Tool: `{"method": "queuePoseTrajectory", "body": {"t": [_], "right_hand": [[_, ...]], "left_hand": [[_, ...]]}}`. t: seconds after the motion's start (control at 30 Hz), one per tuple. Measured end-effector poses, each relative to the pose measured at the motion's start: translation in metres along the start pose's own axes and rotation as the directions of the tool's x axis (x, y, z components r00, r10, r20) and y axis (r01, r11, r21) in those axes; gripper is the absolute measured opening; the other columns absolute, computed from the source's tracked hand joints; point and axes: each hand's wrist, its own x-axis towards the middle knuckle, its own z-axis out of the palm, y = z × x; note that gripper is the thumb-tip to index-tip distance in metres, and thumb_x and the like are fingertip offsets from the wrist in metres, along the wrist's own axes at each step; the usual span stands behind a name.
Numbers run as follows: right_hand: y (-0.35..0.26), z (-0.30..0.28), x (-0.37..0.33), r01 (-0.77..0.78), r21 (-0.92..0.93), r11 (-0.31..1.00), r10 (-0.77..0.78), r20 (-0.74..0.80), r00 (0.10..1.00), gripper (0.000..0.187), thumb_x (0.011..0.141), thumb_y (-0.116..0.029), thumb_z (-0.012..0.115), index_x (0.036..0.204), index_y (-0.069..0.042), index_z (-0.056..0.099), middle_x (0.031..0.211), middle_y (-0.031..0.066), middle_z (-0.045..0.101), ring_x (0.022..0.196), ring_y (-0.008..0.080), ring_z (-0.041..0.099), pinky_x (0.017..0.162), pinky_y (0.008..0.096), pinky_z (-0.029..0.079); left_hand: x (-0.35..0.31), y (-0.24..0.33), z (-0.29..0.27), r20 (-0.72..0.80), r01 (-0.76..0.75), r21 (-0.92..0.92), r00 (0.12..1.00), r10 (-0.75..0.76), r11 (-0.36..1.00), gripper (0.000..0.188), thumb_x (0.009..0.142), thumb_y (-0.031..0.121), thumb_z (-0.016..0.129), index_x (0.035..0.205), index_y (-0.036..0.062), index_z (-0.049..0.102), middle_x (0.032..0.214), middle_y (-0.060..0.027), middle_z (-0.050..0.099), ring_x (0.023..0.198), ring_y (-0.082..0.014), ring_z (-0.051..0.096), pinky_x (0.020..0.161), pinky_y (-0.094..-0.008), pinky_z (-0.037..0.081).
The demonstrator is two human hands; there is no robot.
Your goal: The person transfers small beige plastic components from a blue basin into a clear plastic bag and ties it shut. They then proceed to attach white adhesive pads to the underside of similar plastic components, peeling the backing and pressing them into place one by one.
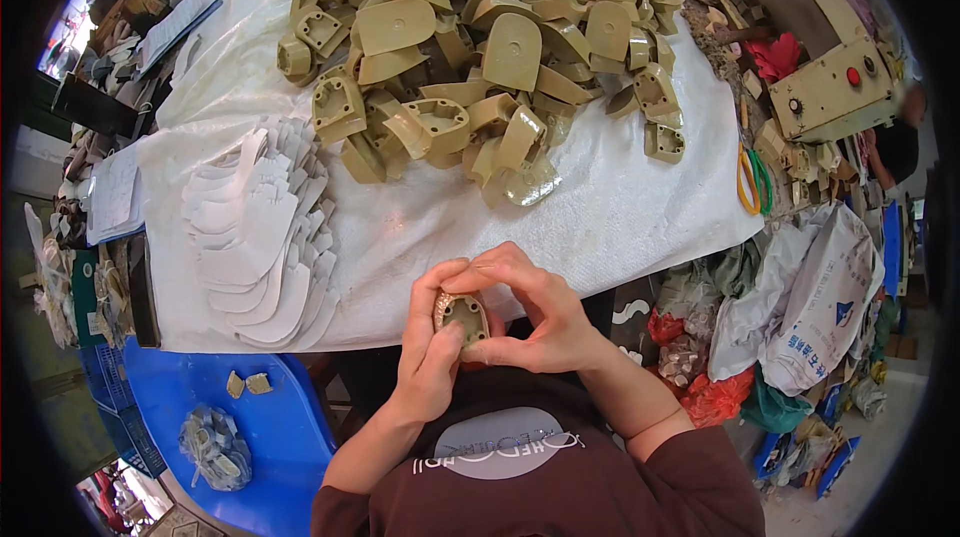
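Note:
In front of my chest, both hands hold one tan plastic shoe heel, its hollow side with small round holes facing up. My left hand wraps its left side, with the thumb pressed on the inner face. From the right, my right hand closes around it, fingers over the far rim and thumb at the near edge. Beyond the hands, a large pile of similar glossy tan heels covers the far part of the table. To the left lies a fanned stack of white, tongue-shaped cut pieces.
White woven sheeting covers the table. A blue stool at lower left carries two small tan pieces and a clear plastic bag. Plastic bags crowd the right side, below a beige control box. Papers lie far left.

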Motion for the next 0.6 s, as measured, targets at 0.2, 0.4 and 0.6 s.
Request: {"method": "queuePoseTrajectory", "body": {"t": [0.2, 0.4, 0.6], "right_hand": [[0.003, 0.007, -0.001, -0.193, 0.339, 0.921, 0.218, -0.038, 0.975, 0.028, 0.09, -0.023, 0.061, 0.11, -0.005, 0.057, 0.111, 0.0079, 0.052, 0.09, 0.0181, 0.057, 0.065, 0.028, 0.052], [0.008, -0.001, 0.01, -0.434, 0.52, 0.736, 0.341, 0.269, 0.901, 0.02, 0.093, -0.019, 0.054, 0.083, -0.002, 0.056, 0.103, 0.0059, 0.053, 0.074, 0.0095, 0.059, 0.047, 0.0187, 0.049], [0.006, 0.015, 0.001, -0.17, 0.279, 0.945, 0.17, 0.026, 0.985, 0.015, 0.093, -0.017, 0.055, 0.1, -0.004, 0.059, 0.115, 0.0123, 0.054, 0.102, 0.0241, 0.053, 0.086, 0.0341, 0.044]], "left_hand": [[0.001, -0.002, 0.007, 0.055, -0.143, 0.023, 0.988, 0.142, 0.989, 0.084, 0.089, 0.06, 0.042, 0.145, 0.0064, 0.012, 0.114, -0.0161, 0.047, 0.087, -0.0198, 0.058, 0.069, -0.0291, 0.051], [0.0, 0.001, 0.026, -0.048, -0.25, 0.372, 0.957, 0.287, 0.894, 0.084, 0.093, 0.065, 0.025, 0.144, -0.001, 0.017, 0.128, -0.0172, 0.043, 0.104, -0.0191, 0.052, 0.08, -0.0282, 0.048], [0.001, -0.007, 0.026, -0.191, -0.226, 0.259, 0.941, 0.279, 0.939, 0.074, 0.094, 0.059, 0.035, 0.14, 0.001, 0.025, 0.12, -0.0135, 0.046, 0.103, -0.0176, 0.051, 0.087, -0.0285, 0.044]]}}
